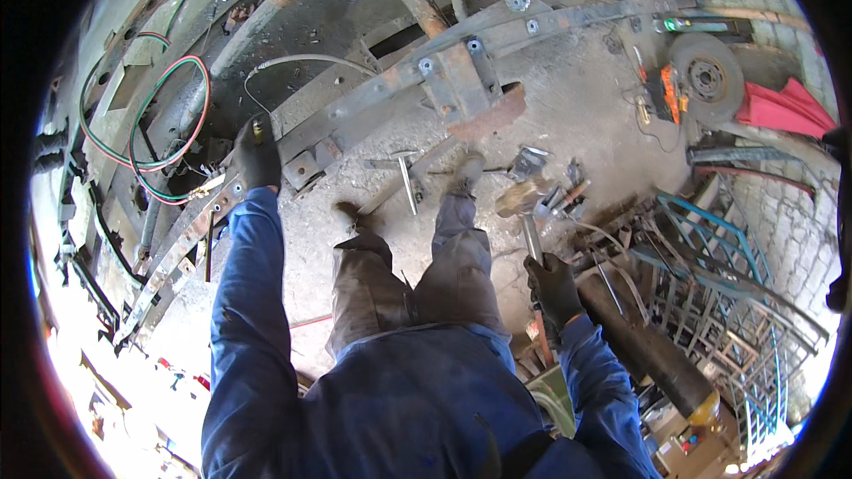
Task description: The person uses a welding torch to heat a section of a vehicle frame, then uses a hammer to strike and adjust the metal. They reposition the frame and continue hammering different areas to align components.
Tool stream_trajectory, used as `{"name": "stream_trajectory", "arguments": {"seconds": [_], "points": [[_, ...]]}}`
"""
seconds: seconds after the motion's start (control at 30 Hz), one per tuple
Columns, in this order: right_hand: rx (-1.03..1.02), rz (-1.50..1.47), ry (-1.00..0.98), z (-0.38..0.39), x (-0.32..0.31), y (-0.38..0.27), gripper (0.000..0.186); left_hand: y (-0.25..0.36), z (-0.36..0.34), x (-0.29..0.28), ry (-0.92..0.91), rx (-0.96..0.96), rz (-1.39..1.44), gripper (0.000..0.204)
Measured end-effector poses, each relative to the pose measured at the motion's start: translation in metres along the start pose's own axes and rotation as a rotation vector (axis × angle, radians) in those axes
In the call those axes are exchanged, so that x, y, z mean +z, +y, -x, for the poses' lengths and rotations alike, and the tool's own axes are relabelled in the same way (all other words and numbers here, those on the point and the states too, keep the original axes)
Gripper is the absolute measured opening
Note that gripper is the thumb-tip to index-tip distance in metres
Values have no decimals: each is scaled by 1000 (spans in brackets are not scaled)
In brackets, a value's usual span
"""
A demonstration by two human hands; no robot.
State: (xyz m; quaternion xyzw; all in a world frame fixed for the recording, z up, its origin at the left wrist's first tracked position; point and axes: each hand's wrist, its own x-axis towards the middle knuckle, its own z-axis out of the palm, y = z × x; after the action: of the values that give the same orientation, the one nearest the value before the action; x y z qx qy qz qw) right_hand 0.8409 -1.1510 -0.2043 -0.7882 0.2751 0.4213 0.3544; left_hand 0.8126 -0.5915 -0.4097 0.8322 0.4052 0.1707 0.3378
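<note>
The right hand wraps its fingers around the handle of a hammer, its head out ahead near loose tools. The left hand is at a long metal beam, fingers curled, their grip impossible to tell. Open floor stretches from the beam's curved edge toward a wheel.

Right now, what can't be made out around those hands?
Head view:
- Left hand: whether it grips anything; its gloved back hides the palm.
- Hammer handle: gripped part, covered by the right hand.
- Tools beyond the hammer: too small and jumbled.
- Lower-left clutter: washed out by glare.
</note>
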Motion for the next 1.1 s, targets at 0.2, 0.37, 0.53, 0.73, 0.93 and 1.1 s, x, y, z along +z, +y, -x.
{"name": "stream_trajectory", "arguments": {"seconds": [0.2,0.37,0.53,0.73,0.93,1.1], "points": [[119,-548,-138,-72,-82,-42,27,51,11,84,-79,-110,-297,44],[-55,-524,-22,-137,-167,-120,33,31,5,74,-167,-44,-162,42],[-341,-699,15,-198,-154,-177,33,25,2,68,-285,-161,-29,45],[-377,-103,-549,-219,-68,-141,26,17,-2,68,-264,-1,-143,56],[179,-389,-546,-184,-143,-111,26,17,-1,59,-344,38,-340,59],[-170,-716,-404,-192,-266,-121,31,23,-1,61,-312,-103,-139,57]]}}
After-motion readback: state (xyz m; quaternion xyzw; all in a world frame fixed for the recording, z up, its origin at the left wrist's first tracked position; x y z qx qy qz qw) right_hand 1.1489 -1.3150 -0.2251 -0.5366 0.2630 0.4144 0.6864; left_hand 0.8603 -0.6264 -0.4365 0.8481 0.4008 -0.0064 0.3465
